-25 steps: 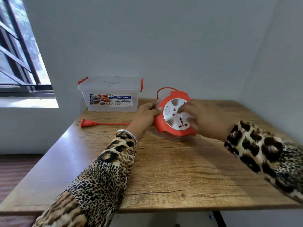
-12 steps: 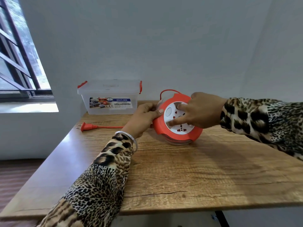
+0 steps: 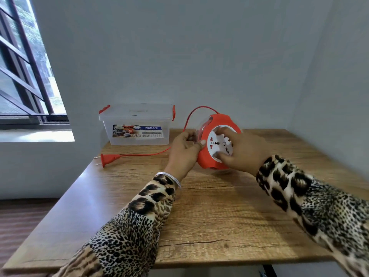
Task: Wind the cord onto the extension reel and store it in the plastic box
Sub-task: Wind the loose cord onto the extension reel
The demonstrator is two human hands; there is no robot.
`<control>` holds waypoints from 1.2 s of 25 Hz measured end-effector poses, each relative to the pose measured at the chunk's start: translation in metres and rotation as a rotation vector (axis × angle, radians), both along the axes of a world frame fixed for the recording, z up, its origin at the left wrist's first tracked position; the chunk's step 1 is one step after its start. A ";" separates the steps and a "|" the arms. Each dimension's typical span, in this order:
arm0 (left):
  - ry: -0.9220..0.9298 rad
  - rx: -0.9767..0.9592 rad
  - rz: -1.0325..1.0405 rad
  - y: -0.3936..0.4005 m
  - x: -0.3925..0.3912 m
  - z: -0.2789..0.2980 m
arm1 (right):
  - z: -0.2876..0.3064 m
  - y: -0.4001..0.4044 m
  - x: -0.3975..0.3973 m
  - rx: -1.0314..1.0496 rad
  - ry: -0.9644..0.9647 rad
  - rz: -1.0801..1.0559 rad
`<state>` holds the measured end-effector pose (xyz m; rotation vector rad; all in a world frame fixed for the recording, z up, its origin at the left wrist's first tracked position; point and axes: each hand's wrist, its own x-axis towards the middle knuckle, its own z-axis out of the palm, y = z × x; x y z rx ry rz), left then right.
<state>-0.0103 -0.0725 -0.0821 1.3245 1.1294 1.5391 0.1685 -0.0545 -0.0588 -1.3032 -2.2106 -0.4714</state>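
Note:
The red extension reel [image 3: 207, 158], with a white socket face, stands tilted on its edge on the wooden table [image 3: 209, 216]. My left hand [image 3: 184, 152] grips its left rim, thumb on the red front. My right hand [image 3: 242, 150] curls over the white socket disc, fingers and thumb pressed on it. A red cord [image 3: 145, 154] runs left from behind my left hand to its red plug [image 3: 108, 158], which lies flat on the table. A loop of cord arcs above the reel. The clear plastic box [image 3: 137, 126], lid shut with red latches, sits at the table's back left.
Grey walls close off the table's back and right sides. A barred window [image 3: 26, 76] with a sill is at the left. The table's left edge drops to a wooden floor [image 3: 24, 216].
My right hand has swung round on the white disc from the top to the right side, turning it. The plug has slid a little towards the reel. My left hand still holds the rim.

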 end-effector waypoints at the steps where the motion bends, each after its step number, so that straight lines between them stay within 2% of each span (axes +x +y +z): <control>1: -0.022 0.009 0.022 -0.001 0.005 -0.002 | -0.005 0.000 -0.003 -0.059 0.156 -0.030; 3: -0.034 0.030 0.073 -0.001 0.014 -0.005 | -0.012 0.001 -0.007 -0.157 0.446 -0.072; 6: 0.047 0.104 0.136 -0.001 0.020 -0.008 | -0.015 0.000 -0.015 -0.298 0.772 -0.115; 8: 0.111 0.157 0.159 -0.004 0.024 -0.008 | -0.012 0.001 -0.021 -0.485 1.110 -0.126; 10: 0.160 0.210 0.176 -0.008 0.028 -0.007 | -0.004 0.000 -0.024 -0.765 1.470 -0.111; 11: 0.179 0.231 0.177 -0.010 0.029 -0.006 | 0.000 -0.002 -0.024 -0.880 1.563 -0.098; 13: 0.190 0.248 0.167 -0.010 0.026 -0.005 | 0.007 -0.007 -0.021 -1.018 1.555 -0.079; 15: 0.139 0.204 0.138 -0.008 0.020 -0.005 | 0.013 -0.012 -0.012 -1.037 1.376 -0.042; 16: 0.100 0.176 0.116 -0.008 0.016 -0.005 | 0.016 -0.015 -0.007 -0.937 1.207 -0.041; 17: 0.065 0.153 0.087 -0.008 0.012 -0.005 | 0.018 -0.017 -0.001 -0.736 0.978 -0.056; 19: 0.035 0.109 0.024 -0.006 0.005 -0.003 | 0.021 -0.017 0.010 -0.184 0.361 -0.037; 20: 0.021 0.083 -0.009 -0.004 0.002 -0.003 | 0.026 -0.018 0.013 0.047 0.027 0.038; 21: -0.004 0.056 -0.043 -0.002 0.000 -0.003 | 0.032 -0.018 0.016 0.182 -0.267 0.145; 23: -0.026 0.018 -0.102 0.000 -0.005 -0.001 | 0.043 -0.012 0.022 0.218 -0.744 0.297; 25: -0.013 0.017 -0.152 0.001 -0.009 0.000 | 0.052 -0.005 0.024 0.137 -1.017 0.298; 28: 0.027 0.017 -0.188 -0.001 -0.013 0.003 | 0.059 0.005 0.016 0.072 -1.177 0.262; 30: 0.051 0.004 -0.194 0.001 -0.017 0.005 | 0.062 0.009 0.008 0.105 -1.277 0.258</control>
